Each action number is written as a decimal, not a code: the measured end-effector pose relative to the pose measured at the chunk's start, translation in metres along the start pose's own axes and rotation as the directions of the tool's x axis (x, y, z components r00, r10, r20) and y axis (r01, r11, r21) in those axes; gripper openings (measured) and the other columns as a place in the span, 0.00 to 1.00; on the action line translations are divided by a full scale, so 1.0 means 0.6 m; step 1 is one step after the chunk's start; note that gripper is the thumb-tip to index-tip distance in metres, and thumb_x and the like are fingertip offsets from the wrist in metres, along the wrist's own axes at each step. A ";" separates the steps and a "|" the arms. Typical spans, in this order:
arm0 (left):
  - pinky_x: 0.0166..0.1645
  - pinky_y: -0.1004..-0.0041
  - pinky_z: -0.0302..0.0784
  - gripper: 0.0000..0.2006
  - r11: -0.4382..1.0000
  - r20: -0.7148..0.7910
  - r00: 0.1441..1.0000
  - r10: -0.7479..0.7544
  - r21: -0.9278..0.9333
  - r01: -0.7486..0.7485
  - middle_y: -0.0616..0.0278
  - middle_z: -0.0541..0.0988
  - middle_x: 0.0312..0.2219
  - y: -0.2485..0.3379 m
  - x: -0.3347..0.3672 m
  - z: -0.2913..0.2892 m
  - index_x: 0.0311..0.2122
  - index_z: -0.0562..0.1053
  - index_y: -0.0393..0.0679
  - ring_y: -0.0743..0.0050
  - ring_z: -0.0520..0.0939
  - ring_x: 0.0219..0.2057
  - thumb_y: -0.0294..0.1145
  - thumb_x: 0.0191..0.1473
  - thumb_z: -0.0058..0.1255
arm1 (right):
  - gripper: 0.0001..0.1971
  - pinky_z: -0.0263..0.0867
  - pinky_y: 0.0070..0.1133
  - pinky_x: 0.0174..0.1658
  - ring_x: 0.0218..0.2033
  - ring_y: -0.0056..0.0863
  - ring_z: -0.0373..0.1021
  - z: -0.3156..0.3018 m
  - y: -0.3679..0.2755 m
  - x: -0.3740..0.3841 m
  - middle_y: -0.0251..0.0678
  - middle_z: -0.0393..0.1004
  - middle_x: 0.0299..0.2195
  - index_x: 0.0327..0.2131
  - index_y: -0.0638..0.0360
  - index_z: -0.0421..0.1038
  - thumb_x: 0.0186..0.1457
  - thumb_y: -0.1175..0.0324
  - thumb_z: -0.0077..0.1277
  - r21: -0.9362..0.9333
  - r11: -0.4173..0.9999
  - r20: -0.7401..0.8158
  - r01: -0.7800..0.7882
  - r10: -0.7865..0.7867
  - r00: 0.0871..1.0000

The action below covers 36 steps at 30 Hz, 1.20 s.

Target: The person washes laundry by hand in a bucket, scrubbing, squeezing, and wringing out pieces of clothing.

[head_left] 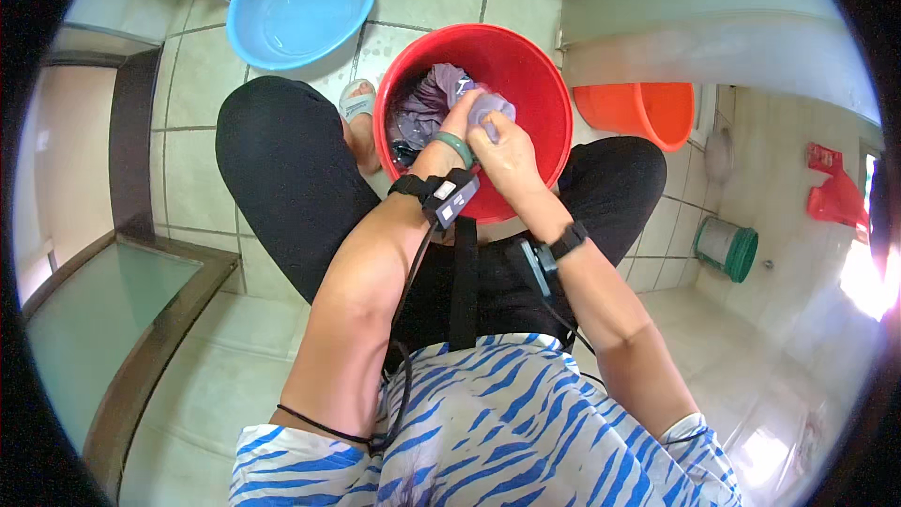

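Evidently the right hand (pixel 510 158) clenches purple cloth (pixel 434 97) in the red bucket (pixel 544 99); the left hand (pixel 452 127) touches it, its grip unclear; the crumpled bulk lies leftward, toward the left rim, nearer the left hand.

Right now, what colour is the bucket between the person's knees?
The bucket is red, seen best in the head view.
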<state>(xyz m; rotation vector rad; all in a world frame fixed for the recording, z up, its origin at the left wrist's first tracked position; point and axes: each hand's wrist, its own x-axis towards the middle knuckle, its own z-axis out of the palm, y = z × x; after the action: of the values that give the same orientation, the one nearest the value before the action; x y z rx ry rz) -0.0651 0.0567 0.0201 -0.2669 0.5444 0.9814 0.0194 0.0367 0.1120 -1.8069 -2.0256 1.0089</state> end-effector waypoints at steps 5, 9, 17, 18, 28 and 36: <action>0.47 0.54 0.67 0.20 0.998 -0.197 0.979 0.061 -0.001 -0.062 0.58 0.76 0.38 -0.034 -0.010 0.040 0.41 0.71 0.47 0.59 0.76 0.40 0.51 0.53 0.37 | 0.18 0.64 0.34 0.40 0.35 0.46 0.70 -0.012 0.053 0.098 0.52 0.72 0.31 0.34 0.61 0.68 0.49 0.55 0.43 -0.197 0.949 -0.080 -0.247 0.236 0.968; 0.48 0.51 0.66 0.21 0.998 -0.214 0.976 -0.049 -0.036 0.043 0.57 0.75 0.39 -0.028 -0.032 0.063 0.42 0.71 0.46 0.57 0.75 0.41 0.52 0.53 0.38 | 0.14 0.63 0.26 0.42 0.34 0.29 0.69 0.015 0.103 0.102 0.37 0.72 0.34 0.40 0.59 0.66 0.53 0.62 0.44 0.708 0.669 0.097 -0.225 0.223 0.970; 0.50 0.47 0.62 0.26 0.991 -0.284 0.954 -0.096 -0.121 0.063 0.58 0.72 0.44 -0.015 -0.022 0.059 0.47 0.67 0.50 0.57 0.72 0.46 0.59 0.50 0.39 | 0.16 0.65 0.23 0.40 0.34 0.30 0.70 -0.053 0.097 0.107 0.40 0.72 0.34 0.40 0.65 0.66 0.43 0.72 0.47 0.392 0.902 -0.080 -0.178 0.227 0.971; 0.50 0.47 0.62 0.26 0.991 -0.286 0.954 -0.092 -0.122 0.059 0.58 0.72 0.44 -0.014 -0.029 0.054 0.47 0.67 0.50 0.57 0.72 0.46 0.59 0.50 0.39 | 0.16 0.65 0.23 0.40 0.34 0.30 0.70 -0.057 0.078 0.101 0.40 0.72 0.34 0.40 0.65 0.66 0.43 0.72 0.47 0.393 0.902 -0.077 -0.177 0.224 0.972; 0.39 0.61 0.72 0.18 0.990 -0.109 0.986 0.127 -0.047 -0.133 0.59 0.77 0.30 -0.037 0.016 -0.001 0.32 0.73 0.47 0.59 0.77 0.31 0.51 0.50 0.42 | 0.21 0.64 0.36 0.40 0.35 0.49 0.68 -0.005 0.032 0.058 0.51 0.71 0.33 0.32 0.61 0.70 0.51 0.51 0.37 -0.206 0.979 0.014 0.017 -0.015 1.000; 0.40 0.63 0.72 0.17 0.969 0.426 0.879 -0.216 -0.018 0.247 0.62 0.77 0.28 0.007 -0.013 -0.028 0.31 0.72 0.49 0.64 0.76 0.29 0.51 0.50 0.40 | 0.17 0.63 0.37 0.34 0.29 0.50 0.68 -0.001 -0.021 -0.003 0.49 0.70 0.26 0.27 0.59 0.69 0.52 0.54 0.40 -0.149 0.955 -0.068 0.255 -0.267 0.961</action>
<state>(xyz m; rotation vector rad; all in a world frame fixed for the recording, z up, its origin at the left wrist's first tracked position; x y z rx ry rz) -0.0771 0.0460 0.0103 -0.1706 0.0760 0.7928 0.0104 0.0354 0.1207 -1.5581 -2.2538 0.7161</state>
